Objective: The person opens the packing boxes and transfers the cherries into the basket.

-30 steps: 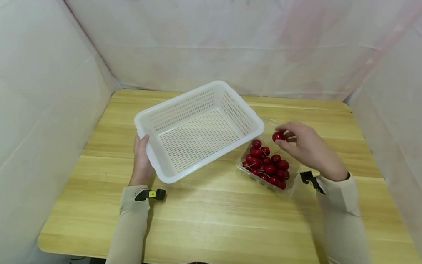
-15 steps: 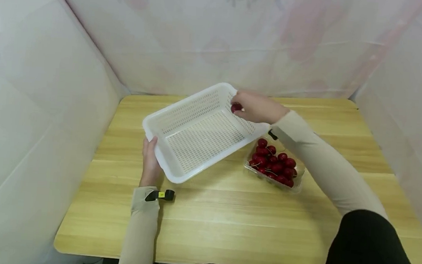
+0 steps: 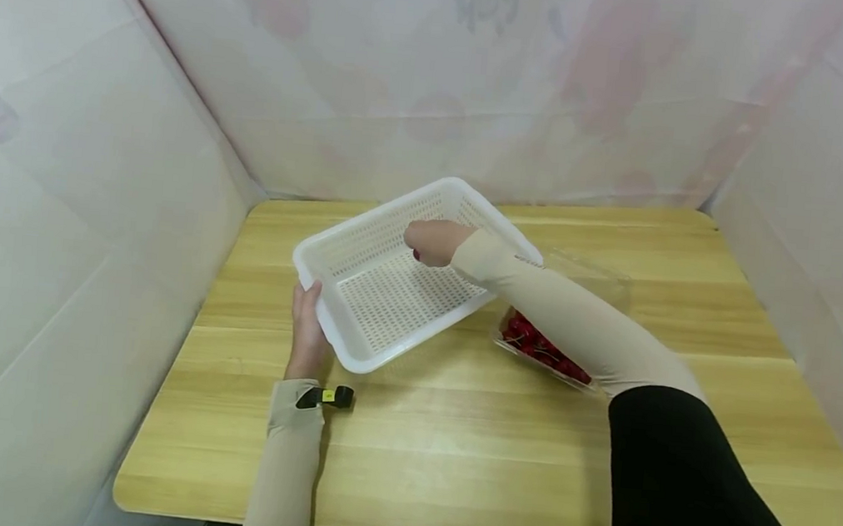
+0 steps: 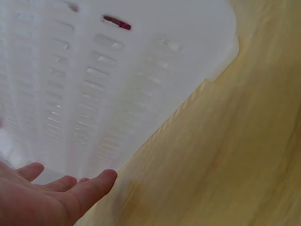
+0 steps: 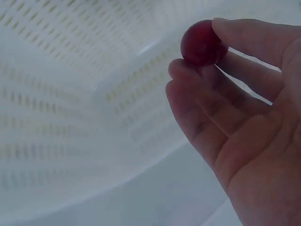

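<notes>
A white perforated plastic basket lies slantwise in the middle of the head view. At its near-left corner my left hand holds it, thumb at the rim; the left wrist view has the fingers beside its slotted wall. My right hand reaches in over the basket's inside. Between thumb and fingertips it pinches a dark red cherry, best seen in the right wrist view, above the basket's slotted floor. Right of the basket, more cherries fill a clear plastic box, partly hidden under my right forearm.
The clear lid of the box lies folded back behind it. All this is on a light wooden table. Pale fabric walls enclose the table at the back and both sides.
My right hand has carried the cherry leftward from above the clear box to inside the basket. My left hand keeps its hold on the basket; the head view has shifted slightly.
</notes>
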A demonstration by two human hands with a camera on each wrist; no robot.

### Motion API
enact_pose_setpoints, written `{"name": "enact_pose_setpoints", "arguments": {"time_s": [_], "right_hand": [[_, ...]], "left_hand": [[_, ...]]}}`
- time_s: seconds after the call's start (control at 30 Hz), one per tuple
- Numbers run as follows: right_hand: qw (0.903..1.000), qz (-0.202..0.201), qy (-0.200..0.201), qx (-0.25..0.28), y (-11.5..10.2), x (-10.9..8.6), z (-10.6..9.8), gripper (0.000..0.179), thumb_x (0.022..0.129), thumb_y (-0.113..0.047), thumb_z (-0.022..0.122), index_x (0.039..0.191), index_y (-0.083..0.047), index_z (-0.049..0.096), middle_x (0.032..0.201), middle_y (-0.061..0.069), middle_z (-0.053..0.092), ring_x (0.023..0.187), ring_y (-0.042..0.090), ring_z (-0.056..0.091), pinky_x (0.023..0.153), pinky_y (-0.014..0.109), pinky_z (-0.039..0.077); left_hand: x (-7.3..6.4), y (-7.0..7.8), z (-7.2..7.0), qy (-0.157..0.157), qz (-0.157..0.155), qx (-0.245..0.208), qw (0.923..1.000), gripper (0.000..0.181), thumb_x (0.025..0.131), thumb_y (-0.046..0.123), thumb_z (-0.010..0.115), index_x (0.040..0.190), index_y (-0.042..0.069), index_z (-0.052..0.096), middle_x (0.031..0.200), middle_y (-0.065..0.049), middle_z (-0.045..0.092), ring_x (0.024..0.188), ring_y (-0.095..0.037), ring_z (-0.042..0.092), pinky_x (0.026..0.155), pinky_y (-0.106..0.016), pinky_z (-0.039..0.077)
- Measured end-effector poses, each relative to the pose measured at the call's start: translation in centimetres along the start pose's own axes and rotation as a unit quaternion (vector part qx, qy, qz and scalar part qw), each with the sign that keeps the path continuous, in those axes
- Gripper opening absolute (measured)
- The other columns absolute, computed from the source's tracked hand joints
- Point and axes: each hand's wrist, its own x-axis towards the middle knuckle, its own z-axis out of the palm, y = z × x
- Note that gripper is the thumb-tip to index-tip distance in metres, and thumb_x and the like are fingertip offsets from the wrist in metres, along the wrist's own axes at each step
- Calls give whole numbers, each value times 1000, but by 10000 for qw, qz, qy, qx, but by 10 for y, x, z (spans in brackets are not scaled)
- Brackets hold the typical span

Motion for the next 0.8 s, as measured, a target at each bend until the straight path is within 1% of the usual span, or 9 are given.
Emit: {"name": "enact_pose_setpoints", "arguments": {"time_s": [0.07,0.17,0.2,0.23,0.33,0.47,0.6,0.7,0.8], "right_hand": [[9998,43,-167,-80,-7,2,4,18,105,-5,53,117,-2,66,114,10,67,87,17,54,81,28,49],[9994,54,-284,-171,-16,4,9,15,104,-4,56,116,-2,64,109,8,66,85,16,54,79,26,49],[9993,83,-325,-183,-17,5,11,11,104,-4,56,113,-3,63,104,7,64,83,15,52,76,26,48],[9992,74,-327,-239,-18,7,13,10,103,-4,57,112,-3,63,101,6,62,82,15,51,75,25,47],[9989,131,-377,-226,-20,9,18,11,103,-4,58,113,-5,63,100,5,62,84,16,54,77,25,49],[9986,198,-485,-95,-21,10,21,13,102,-4,59,114,-4,65,99,6,66,83,17,57,77,26,52],[9982,221,-548,-58,-21,11,21,8,101,-3,58,107,-5,63,86,3,61,73,14,53,68,24,48],[9979,226,-599,-35,-22,11,21,10,101,-3,58,110,-5,62,88,3,60,74,14,53,69,23,48],[9971,232,-723,44,-22,14,23,15,102,-4,59,117,-6,61,99,4,64,80,15,56,74,24,52]], "left_hand": [[0,-1,2,-36,37,17,10000,54,109,49,41,158,31,29,155,-24,46,137,-44,55,109,-52,54],[0,-2,5,-48,108,-61,9999,53,109,47,41,158,28,30,155,-26,46,138,-47,52,111,-55,52],[1,-2,6,-54,113,-91,9999,52,109,46,41,157,28,31,155,-27,45,139,-48,51,113,-57,50],[1,-2,6,-59,117,-119,9998,52,109,46,41,157,28,31,155,-27,44,139,-49,50,114,-58,49],[1,-3,7,-65,108,-130,9998,51,110,46,41,156,29,32,155,-27,44,139,-50,49,114,-59,48],[0,-2,7,-80,66,-59,9999,51,109,48,40,157,31,31,155,-26,45,140,-49,49,113,-57,49],[1,0,6,-137,95,-42,9999,54,109,48,40,158,29,28,156,-26,43,141,-48,48,113,-56,49],[2,2,5,-160,112,-26,9998,55,109,49,40,159,29,27,156,-25,44,140,-47,49,113,-57,50],[3,2,2,-168,78,24,9998,56,109,50,40,159,29,26,156,-24,44,140,-45,50,113,-55,50]]}}
